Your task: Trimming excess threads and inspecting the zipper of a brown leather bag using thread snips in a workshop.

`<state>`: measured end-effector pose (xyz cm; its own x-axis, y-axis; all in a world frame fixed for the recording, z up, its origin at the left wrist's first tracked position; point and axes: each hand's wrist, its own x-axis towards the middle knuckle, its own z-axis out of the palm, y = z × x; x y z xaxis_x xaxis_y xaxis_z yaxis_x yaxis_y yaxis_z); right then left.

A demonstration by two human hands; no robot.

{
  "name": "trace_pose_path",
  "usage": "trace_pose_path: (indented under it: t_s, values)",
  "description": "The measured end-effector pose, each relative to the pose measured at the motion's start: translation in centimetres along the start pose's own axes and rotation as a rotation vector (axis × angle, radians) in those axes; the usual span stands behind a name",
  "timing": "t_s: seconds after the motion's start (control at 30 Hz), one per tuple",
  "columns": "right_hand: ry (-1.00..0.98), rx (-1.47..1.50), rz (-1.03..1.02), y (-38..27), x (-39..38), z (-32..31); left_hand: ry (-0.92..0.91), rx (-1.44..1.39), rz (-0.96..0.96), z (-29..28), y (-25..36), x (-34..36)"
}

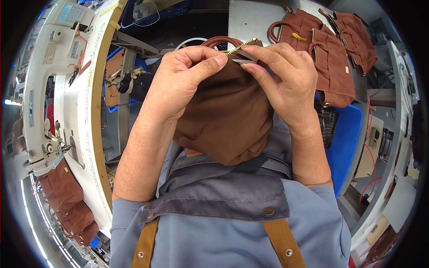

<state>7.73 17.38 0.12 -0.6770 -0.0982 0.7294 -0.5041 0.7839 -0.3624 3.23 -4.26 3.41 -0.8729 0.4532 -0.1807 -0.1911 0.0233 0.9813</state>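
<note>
Brown, soft cloth gathers over your lap: a dark brown fabric bag body (225, 109), creased and slack, sits between your forearms in front of your dark grey apron (214, 198) with tan straps. Along its top edge runs a gold-toothed metal zipper (248, 43), slanting up to the right. Your left hand (185, 71) pinches the bag's edge by the zipper's lower end, thumb against forefinger. Your right hand (286, 76) grips the edge farther right, near the upper end of the teeth, and a slim, silvery pointed piece (243, 61) shows at its fingertips — you cannot tell from this view what it is. Just beyond the zipper curves a rounded reddish-brown handle (221, 40).

To your right, several reddish-brown fabric handbags (335, 71) with gold-coloured zippers lie on a grey metal bench (252, 20), and a yellow tag-like piece (299, 36) rests on one. Below them stands a deep blue plastic bin (346, 143), near your right elbow. To your left, a white industrial sewing machine (44, 111) stands on a white bench (87, 134) with a yellowish edge — more reddish-brown bags (67, 201) lie just past its lower end.
</note>
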Motion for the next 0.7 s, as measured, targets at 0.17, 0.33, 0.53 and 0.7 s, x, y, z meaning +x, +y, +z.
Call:
trace_pose_path:
  t_s: [0.17, 0.33, 0.53, 0.7]
  values:
    - [0.04, 0.0, 0.006, -0.1, -0.2, 0.4, -0.009, 0.012, 0.026, 0.1, 0.1, -0.1]
    - [0.045, -0.008, 0.003, -0.3, -0.4, 0.9, -0.013, -0.019, 0.02, 0.1, 0.2, -0.1]
    - [0.063, -0.01, -0.027, -0.3, -0.3, 0.9, 0.013, -0.03, 0.003, 0.3, -0.1, -0.4]
    - [0.092, 0.365, 0.127, 1.0, 0.0, 0.6, -0.017, -0.051, -0.018, 0.0, 0.1, -0.2]
